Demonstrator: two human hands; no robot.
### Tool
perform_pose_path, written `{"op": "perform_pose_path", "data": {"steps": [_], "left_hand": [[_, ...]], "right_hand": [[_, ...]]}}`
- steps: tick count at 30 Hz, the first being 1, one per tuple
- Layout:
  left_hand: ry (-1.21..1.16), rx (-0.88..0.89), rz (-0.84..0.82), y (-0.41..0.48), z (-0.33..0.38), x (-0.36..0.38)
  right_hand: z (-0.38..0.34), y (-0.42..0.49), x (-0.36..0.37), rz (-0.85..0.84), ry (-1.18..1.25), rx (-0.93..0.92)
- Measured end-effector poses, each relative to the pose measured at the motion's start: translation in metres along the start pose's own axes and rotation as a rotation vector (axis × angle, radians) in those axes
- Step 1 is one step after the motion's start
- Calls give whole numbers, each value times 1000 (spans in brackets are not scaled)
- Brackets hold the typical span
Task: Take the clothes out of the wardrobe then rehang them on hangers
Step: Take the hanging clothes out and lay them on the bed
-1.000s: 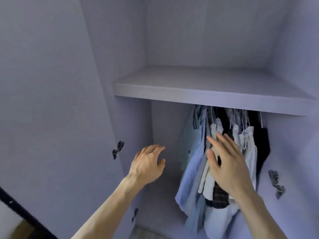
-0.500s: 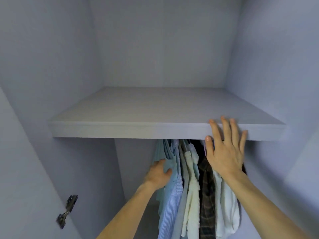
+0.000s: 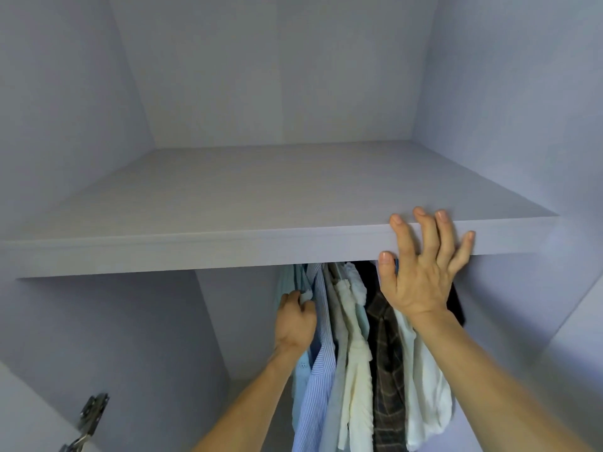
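Observation:
Several garments hang close together under the wardrobe shelf [image 3: 228,249]: a pale teal shirt [image 3: 290,282] at the left, a blue striped shirt [image 3: 318,380], a cream top [image 3: 355,370], a dark plaid shirt [image 3: 388,370] and a white garment [image 3: 424,386]. The rail and hangers are hidden behind the shelf. My left hand [image 3: 293,321] reaches in below the shelf and its fingers curl round the top of the pale teal shirt. My right hand [image 3: 421,265] is spread with straight fingers over the shelf's front edge, in front of the clothes.
The shelf's top surface is bare. The wardrobe's pale walls close in on both sides. A metal door hinge [image 3: 88,419] sits at the lower left. A dark garment [image 3: 455,301] hangs at the far right of the row.
My left hand has gone further in and its fingers have closed on the pale teal shirt's top. My right hand has risen slightly along the shelf edge. The view has moved closer.

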State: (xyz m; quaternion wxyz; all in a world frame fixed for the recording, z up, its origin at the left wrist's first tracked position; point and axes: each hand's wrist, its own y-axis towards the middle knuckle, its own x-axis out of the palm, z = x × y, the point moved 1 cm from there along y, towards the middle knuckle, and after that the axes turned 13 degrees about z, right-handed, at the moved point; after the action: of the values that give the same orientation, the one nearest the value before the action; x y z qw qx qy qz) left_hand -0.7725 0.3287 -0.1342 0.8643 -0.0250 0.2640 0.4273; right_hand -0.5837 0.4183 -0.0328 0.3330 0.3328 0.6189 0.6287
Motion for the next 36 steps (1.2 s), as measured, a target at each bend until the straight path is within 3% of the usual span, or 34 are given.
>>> {"op": "perform_pose_path", "data": {"steps": [7, 11, 16, 21, 29, 36], "left_hand": [[-15, 114, 103, -9, -1, -9], [-59, 117, 47, -7, 6, -13], [-189, 42, 159, -3, 12, -21], [-259, 118, 203, -1, 26, -30], [-217, 120, 145, -36, 5, -52], [-40, 71, 104, -80, -42, -110]], "right_hand": [[-4, 5, -6, -39, -14, 11], [-5, 6, -8, -52, -20, 18], [-6, 8, -10, -52, -30, 23], [-7, 10, -12, -95, -18, 53], [-11, 10, -23, -198, -7, 96], [-30, 10, -42, -136, 132, 192]]}}
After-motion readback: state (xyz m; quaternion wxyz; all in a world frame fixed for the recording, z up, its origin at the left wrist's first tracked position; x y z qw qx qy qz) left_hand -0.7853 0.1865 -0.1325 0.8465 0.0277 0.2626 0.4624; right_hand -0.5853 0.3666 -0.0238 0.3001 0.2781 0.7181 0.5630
